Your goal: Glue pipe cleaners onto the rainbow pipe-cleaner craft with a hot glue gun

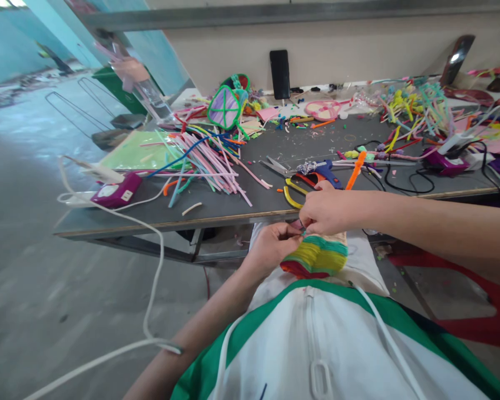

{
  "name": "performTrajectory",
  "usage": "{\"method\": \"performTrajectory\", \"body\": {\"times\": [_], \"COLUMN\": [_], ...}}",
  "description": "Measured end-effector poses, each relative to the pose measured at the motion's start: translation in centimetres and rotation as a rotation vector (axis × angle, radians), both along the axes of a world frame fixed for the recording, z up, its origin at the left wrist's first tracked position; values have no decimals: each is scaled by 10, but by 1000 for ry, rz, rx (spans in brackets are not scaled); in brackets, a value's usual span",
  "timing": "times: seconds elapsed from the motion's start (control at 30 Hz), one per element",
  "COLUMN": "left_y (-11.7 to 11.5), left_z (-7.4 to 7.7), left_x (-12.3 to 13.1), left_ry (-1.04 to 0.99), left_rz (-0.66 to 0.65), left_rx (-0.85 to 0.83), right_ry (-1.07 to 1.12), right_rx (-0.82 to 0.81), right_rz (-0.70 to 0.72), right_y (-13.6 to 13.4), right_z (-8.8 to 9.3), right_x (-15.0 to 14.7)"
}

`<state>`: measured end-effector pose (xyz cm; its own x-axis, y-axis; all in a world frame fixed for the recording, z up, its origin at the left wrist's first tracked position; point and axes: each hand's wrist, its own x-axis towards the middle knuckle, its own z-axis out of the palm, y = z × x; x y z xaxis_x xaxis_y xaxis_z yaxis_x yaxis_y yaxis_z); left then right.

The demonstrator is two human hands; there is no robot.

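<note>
From here I count two bare hands at work, both narrowed to a pinch. The left hand [277, 244] and the right hand [324, 212] meet at the upper left corner of one striped chenille-stem piece [319, 254], each gripping it by the fingertips; it sits over the lap, just off the table's [150, 222] front edge. Its bands run red, green, yellow, teal and peach.

On the table lie one pair of scissors [277, 168], blades parted, and one blue glue gun [330, 173] beside it. One orange chenille stem [355, 171] shows just behind the right forearm. The pale pink stems [210, 161] overlap too much to count. One black smartphone [279, 75] leans upright at the back. I see two purple power blocks, left [116, 190] and right [445, 161]; the left one's white markings are too small to read.
</note>
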<state>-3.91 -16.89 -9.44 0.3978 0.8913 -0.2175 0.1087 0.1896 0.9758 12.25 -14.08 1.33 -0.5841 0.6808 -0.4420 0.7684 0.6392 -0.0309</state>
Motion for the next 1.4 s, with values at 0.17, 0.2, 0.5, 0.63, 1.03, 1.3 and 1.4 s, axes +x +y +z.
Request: {"method": "performTrajectory", "body": {"times": [0.17, 0.2, 0.5, 0.63, 1.03, 1.3, 1.4], "left_y": [0, 0, 0, 0, 0, -4, 3], "left_z": [2, 2, 0, 2, -3, 9, 13], "left_x": [2, 3, 2, 3, 1, -5, -14], "left_ry": [-33, -46, -35, -59, -124, -288, -390], "left_rz": [0, 1, -14, -20, 36, 223, 275], "left_rx": [-5, -16, 18, -26, -72, -209, -209], "right_ry": [-48, -54, -47, -54, 66, 1041, 1092], "right_rx": [-1, -1, 26, 34, 69, 591, 606], "right_rz": [-5, -3, 28, 32, 22, -456, -798], "right_y": [-1, 0, 0, -1, -2, -41, -48], "right_z": [1, 0, -10, -11, 4, 48, 13], "right_x": [-5, -6, -8, -9, -4, 78, 125]}}
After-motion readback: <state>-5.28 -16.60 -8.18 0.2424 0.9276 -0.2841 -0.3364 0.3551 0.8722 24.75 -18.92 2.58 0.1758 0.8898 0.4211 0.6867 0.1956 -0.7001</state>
